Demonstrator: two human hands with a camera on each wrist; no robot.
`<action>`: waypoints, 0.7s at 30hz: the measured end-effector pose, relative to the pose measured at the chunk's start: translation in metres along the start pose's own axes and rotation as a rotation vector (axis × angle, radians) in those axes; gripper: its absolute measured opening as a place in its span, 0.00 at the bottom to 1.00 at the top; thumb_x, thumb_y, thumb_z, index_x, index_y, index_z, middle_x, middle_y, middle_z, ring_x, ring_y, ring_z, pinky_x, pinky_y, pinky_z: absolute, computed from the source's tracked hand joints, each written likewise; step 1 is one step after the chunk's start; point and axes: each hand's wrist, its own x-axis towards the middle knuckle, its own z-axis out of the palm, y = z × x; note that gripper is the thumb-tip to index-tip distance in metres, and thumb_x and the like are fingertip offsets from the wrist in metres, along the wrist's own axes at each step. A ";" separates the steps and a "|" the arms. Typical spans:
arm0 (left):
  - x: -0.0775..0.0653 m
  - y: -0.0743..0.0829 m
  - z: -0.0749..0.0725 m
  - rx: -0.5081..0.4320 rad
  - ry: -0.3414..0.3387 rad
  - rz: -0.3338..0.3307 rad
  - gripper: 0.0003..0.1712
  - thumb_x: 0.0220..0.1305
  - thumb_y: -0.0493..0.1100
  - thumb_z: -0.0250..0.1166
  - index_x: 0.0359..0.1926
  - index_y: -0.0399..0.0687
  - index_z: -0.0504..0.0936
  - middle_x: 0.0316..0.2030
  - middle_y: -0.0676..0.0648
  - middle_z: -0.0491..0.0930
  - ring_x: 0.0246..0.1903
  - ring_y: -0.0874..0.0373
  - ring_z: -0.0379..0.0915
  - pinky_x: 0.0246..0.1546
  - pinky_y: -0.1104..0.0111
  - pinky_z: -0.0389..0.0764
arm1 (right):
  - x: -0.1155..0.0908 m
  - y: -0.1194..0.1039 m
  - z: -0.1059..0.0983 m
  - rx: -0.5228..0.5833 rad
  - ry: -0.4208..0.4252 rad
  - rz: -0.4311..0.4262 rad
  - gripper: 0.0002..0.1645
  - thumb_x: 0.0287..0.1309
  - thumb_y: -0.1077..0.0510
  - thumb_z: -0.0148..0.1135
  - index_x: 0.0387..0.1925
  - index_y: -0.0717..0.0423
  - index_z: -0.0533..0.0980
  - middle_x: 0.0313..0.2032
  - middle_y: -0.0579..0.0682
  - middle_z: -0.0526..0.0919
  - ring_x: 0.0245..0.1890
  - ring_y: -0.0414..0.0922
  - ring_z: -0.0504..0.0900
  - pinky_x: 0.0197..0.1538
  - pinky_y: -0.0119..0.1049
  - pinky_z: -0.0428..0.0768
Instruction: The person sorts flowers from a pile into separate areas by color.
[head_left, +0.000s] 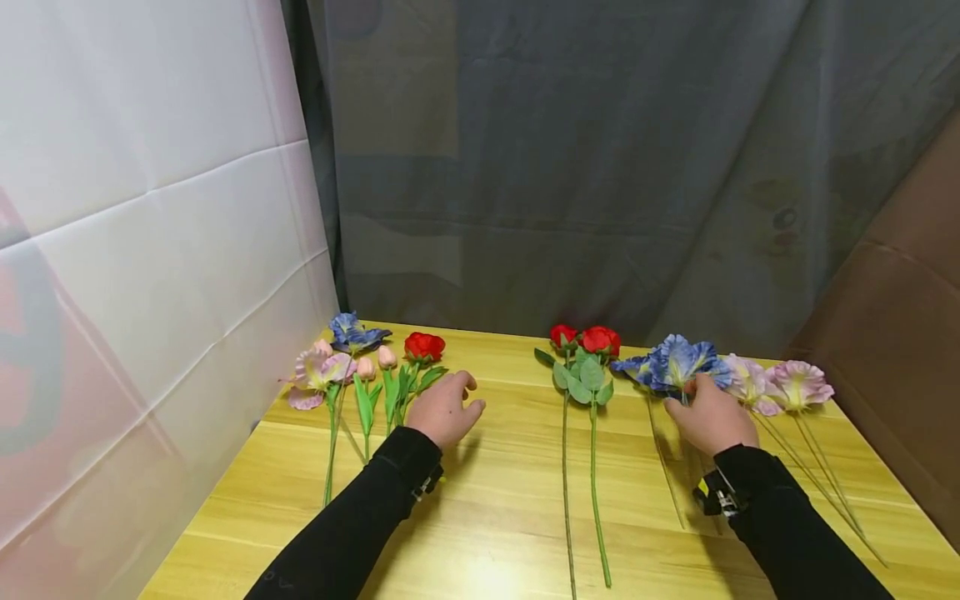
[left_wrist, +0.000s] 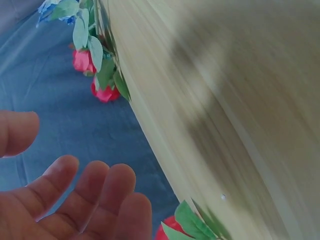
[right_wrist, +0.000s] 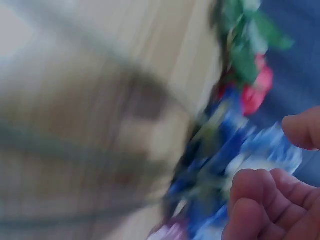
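My right hand [head_left: 712, 418] is at the blue artificial irises [head_left: 678, 364], just below their petals. In the right wrist view its thumb [right_wrist: 302, 129] stands apart from the bent fingers [right_wrist: 250, 192], with blue petals behind the gap. Thin stems run blurred across that view. Over the table beside a red flower [head_left: 424, 347] hovers my left hand [head_left: 444, 410], fingers loosely bent and nothing between them. Two red roses [head_left: 601, 340] with green leaves lie between the hands, their long stems pointing toward me.
Pink-and-yellow irises [head_left: 799, 385] lie right of the blue ones. On the left are pink tulips [head_left: 387, 357], another pink iris [head_left: 318, 372] and a blue iris [head_left: 356, 332]. A white panel [head_left: 187, 225] borders the wooden table [head_left: 495, 500] on the left; a grey curtain [head_left: 555, 192] hangs behind.
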 end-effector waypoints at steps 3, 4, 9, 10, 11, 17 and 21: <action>-0.002 -0.005 -0.004 0.008 0.012 -0.005 0.18 0.69 0.50 0.66 0.54 0.46 0.80 0.42 0.46 0.81 0.37 0.53 0.77 0.39 0.57 0.77 | 0.001 -0.028 0.010 0.028 0.017 -0.070 0.32 0.71 0.45 0.55 0.61 0.68 0.66 0.35 0.58 0.79 0.26 0.50 0.76 0.31 0.46 0.71; -0.002 -0.006 -0.005 0.015 0.014 -0.009 0.18 0.69 0.51 0.66 0.54 0.46 0.80 0.41 0.46 0.81 0.37 0.53 0.77 0.38 0.58 0.77 | 0.002 -0.038 0.014 0.037 0.019 -0.092 0.31 0.71 0.46 0.55 0.61 0.67 0.66 0.34 0.57 0.78 0.25 0.49 0.75 0.30 0.45 0.70; -0.005 -0.013 -0.012 0.058 0.013 -0.041 0.20 0.70 0.53 0.64 0.55 0.47 0.80 0.40 0.49 0.79 0.36 0.54 0.77 0.37 0.59 0.77 | 0.003 -0.090 0.037 0.088 -0.004 -0.196 0.27 0.72 0.49 0.56 0.64 0.61 0.67 0.34 0.53 0.79 0.23 0.47 0.73 0.30 0.44 0.69; -0.005 -0.015 -0.013 0.064 0.013 -0.047 0.20 0.70 0.53 0.64 0.55 0.47 0.80 0.40 0.50 0.79 0.36 0.54 0.77 0.37 0.59 0.77 | 0.003 -0.100 0.042 0.092 -0.012 -0.214 0.27 0.72 0.49 0.56 0.64 0.60 0.67 0.33 0.52 0.78 0.23 0.47 0.73 0.30 0.44 0.69; -0.006 -0.016 -0.014 0.065 0.012 -0.053 0.20 0.70 0.53 0.64 0.55 0.47 0.80 0.40 0.50 0.79 0.36 0.55 0.76 0.36 0.59 0.77 | 0.004 -0.109 0.046 0.101 -0.021 -0.231 0.27 0.72 0.48 0.57 0.64 0.59 0.68 0.33 0.51 0.78 0.22 0.46 0.72 0.30 0.43 0.69; -0.010 -0.029 -0.018 0.097 0.023 -0.084 0.18 0.69 0.53 0.65 0.54 0.48 0.80 0.39 0.50 0.80 0.35 0.54 0.76 0.36 0.59 0.77 | 0.008 -0.155 0.073 0.131 -0.053 -0.292 0.27 0.69 0.47 0.61 0.61 0.58 0.71 0.29 0.48 0.78 0.20 0.46 0.71 0.28 0.41 0.68; -0.013 -0.037 -0.023 0.112 0.025 -0.104 0.19 0.69 0.52 0.64 0.54 0.47 0.81 0.37 0.50 0.80 0.33 0.55 0.76 0.35 0.59 0.76 | 0.011 -0.174 0.088 0.127 -0.063 -0.311 0.26 0.67 0.47 0.62 0.59 0.57 0.72 0.27 0.47 0.77 0.20 0.45 0.72 0.27 0.39 0.69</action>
